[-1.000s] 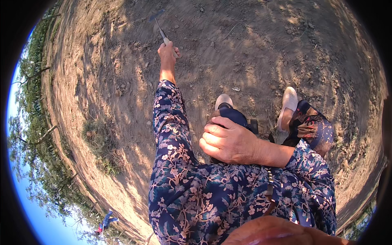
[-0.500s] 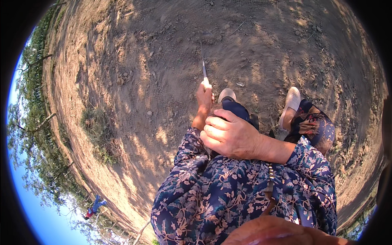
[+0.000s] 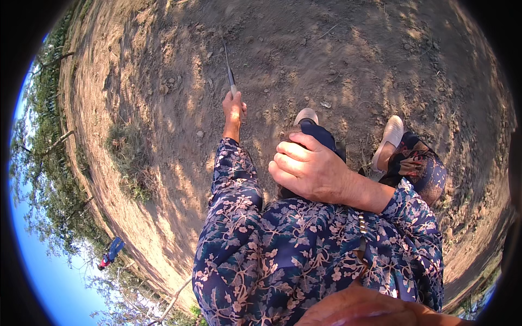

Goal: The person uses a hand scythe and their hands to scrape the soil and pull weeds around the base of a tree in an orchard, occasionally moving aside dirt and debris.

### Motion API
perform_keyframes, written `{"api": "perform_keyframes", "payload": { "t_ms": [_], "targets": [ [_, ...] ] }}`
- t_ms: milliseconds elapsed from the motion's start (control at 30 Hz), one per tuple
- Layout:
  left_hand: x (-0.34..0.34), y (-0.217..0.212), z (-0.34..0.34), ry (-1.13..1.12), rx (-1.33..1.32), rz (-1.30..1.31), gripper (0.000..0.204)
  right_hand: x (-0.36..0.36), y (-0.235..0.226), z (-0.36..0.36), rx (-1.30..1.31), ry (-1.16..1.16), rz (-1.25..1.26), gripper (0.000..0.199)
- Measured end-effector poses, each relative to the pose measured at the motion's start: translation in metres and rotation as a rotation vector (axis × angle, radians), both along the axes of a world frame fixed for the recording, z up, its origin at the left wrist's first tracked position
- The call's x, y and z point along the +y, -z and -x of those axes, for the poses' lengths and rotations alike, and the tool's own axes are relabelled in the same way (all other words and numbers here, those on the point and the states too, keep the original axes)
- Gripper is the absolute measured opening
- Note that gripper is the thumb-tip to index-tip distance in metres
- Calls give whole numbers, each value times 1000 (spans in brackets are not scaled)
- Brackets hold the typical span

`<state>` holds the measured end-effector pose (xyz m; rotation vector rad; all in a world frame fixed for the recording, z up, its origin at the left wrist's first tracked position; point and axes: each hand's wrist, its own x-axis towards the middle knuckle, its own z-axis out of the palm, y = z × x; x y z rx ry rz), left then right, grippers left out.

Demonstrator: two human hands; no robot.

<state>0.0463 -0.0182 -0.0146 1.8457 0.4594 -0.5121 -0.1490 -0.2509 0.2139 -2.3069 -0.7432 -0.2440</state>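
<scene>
My left hand (image 3: pixel 234 108) is stretched forward over the dirt, closed round the pale handle of a hand tool with a long, thin, slightly curved metal blade (image 3: pixel 227 60). The blade points away from me, near the ground; whether its tip touches the soil I cannot tell. Close to my body, my right hand (image 3: pixel 312 168) lies over my bent left leg (image 3: pixel 321 135) at about the knee. Its fingers are curled and pressed together, back of the hand upward. Their tips are hidden, so anything under them is out of sight.
Dry, loose soil (image 3: pixel 283 70) with small clods spreads around me. My light shoes (image 3: pixel 392 130) stand just ahead. A tuft of dry grass (image 3: pixel 128 149) grows to the left. Farther left are trees (image 3: pixel 46 179) and another person (image 3: pixel 111 252) in red and blue.
My left hand has swung to the left and slightly forward with the tool, away from my left shoe. My right hand keeps its place over the leg.
</scene>
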Motion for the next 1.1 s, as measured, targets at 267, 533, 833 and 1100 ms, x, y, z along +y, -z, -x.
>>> {"api": "perform_keyframes", "payload": {
  "t_ms": [267, 533, 833, 1100],
  "targets": [
    [57, 1, 174, -172, -3, -3, 19, 7, -3, -1, -48, 31, 5, 20],
    [35, 17, 71, -256, -50, 124, 18, 15, -9, -3, -96, 37, -34, 19],
    [36, -7, -98, -537, 93, 295, 14, 12, -14, -2, -73, 38, -39, 22],
    [87, -23, 51, -280, 145, 157, 12, 17, -17, -4, -87, 15, -42, 24]
  ]
}}
